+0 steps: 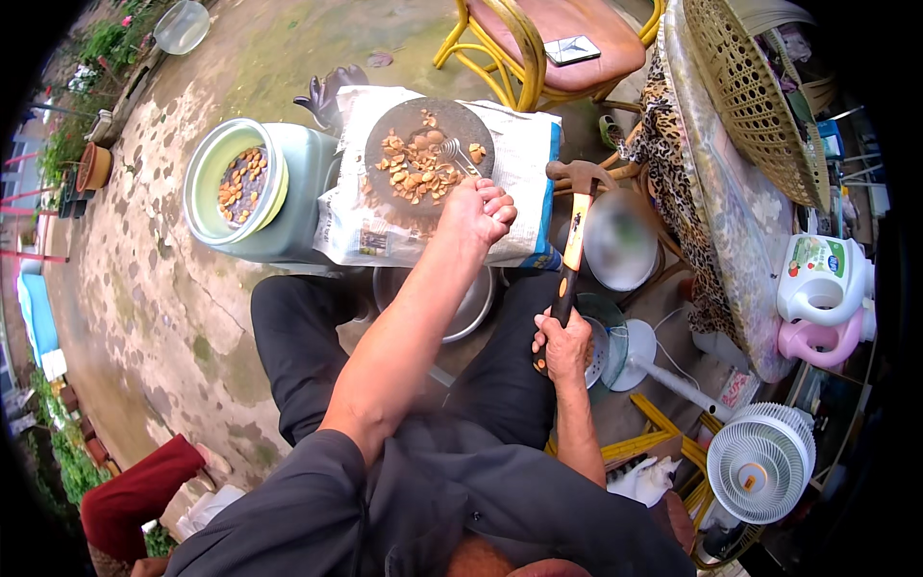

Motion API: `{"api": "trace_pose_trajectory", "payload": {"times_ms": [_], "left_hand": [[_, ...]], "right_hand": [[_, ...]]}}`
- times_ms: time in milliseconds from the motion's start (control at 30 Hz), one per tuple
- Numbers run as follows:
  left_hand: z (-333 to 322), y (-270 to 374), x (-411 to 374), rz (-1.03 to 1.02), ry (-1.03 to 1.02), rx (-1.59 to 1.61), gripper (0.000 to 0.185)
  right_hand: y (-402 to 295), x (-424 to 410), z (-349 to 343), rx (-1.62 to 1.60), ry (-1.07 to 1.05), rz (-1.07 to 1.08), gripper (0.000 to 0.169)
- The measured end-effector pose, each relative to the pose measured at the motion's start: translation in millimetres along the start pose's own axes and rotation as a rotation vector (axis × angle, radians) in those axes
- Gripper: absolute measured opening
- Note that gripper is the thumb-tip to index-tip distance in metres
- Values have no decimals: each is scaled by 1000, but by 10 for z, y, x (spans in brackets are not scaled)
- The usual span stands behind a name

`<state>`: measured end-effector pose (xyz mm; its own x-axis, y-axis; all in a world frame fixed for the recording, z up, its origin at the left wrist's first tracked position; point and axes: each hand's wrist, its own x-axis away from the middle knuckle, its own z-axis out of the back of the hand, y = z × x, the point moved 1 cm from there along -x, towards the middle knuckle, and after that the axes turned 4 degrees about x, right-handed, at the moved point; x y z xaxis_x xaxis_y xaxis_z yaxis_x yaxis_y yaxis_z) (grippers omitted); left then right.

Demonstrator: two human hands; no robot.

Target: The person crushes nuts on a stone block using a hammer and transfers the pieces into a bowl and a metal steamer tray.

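My left hand (482, 210) is closed around the handle of a wire spiral whisk-like tool (453, 150), whose coiled end rests among cracked shells (418, 173) on a round dark stone slab (472, 119). The slab lies on newspaper and a white sack (523, 155). My right hand (566, 342) grips the black and orange handle of a claw hammer (575, 231), its head raised to the right of the sack. Left of the slab, a clear basin (195, 205) with a yellow-green bowl (281, 198) holds orange-brown kernels (241, 184).
A teal container (306, 173) supports the basin. A metal bowl (472, 310) sits below, between the legs. Rightward are a glass-topped stool (621, 241), a cloth-covered table (728, 187) and a fan (761, 461). A yellow-framed chair (577, 21) holds a phone (573, 50). Another person's red-clad leg (140, 498) shows lower left.
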<state>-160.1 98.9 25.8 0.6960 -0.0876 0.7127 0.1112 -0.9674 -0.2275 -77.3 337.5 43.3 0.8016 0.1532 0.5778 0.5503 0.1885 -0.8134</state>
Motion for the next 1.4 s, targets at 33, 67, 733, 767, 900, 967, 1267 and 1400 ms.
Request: {"api": "trace_pose_trajectory", "payload": {"times_ms": [33, 67, 733, 767, 900, 967, 1267, 1400], "left_hand": [[5, -5, -22, 23, -52, 31, 34], [9, -6, -42, 46, -105, 63, 33], [97, 107, 86, -113, 246, -511, 36], [133, 108, 49, -112, 275, -530, 36], [99, 126, -17, -161, 299, -564, 30], [60, 187, -66, -155, 314, -573, 25], [-185, 461, 325, -273, 265, -921, 18], [-68, 969, 327, -503, 221, -1171, 27]], "right_hand": [[3, 0, -8, -7, 1, 1, 8], [3, 1, -15, -13, 2, 2, 8], [70, -71, 7, -64, -35, -1, 8], [60, -68, 2, -61, -37, -5, 8], [41, -48, 5, -52, -26, -7, 8], [42, -43, 5, -70, -26, 3, 7], [109, -74, 50, -120, -30, -8, 7], [124, -87, 52, -114, -36, -1, 6]]}}
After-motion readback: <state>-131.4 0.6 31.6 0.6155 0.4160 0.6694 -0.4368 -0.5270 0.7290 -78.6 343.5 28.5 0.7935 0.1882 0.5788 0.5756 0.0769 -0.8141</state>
